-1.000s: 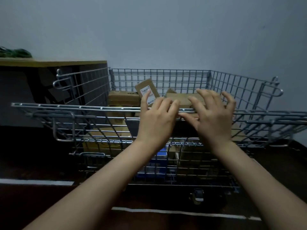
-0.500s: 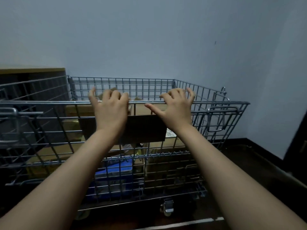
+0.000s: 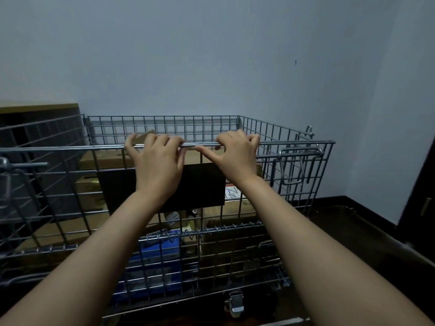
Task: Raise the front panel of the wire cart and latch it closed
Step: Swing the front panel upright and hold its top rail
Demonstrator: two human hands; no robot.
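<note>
Plainly, the front panel (image 3: pixel 235 231) of the wire cart (image 3: pixel 164 128) stood upright, its top rail level with the side panels, with bare wall behind and dark floor (image 3: pixel 353 231) open to the right. Both hands curled over that rail, near each other at the middle: the left hand (image 3: pixel 157 161) and the right hand (image 3: pixel 235 156) each clamped on the panel. Cardboard boxes (image 3: pixel 103 158) and a blue box (image 3: pixel 155 257) lay inside; their labels were too small to read.
</note>
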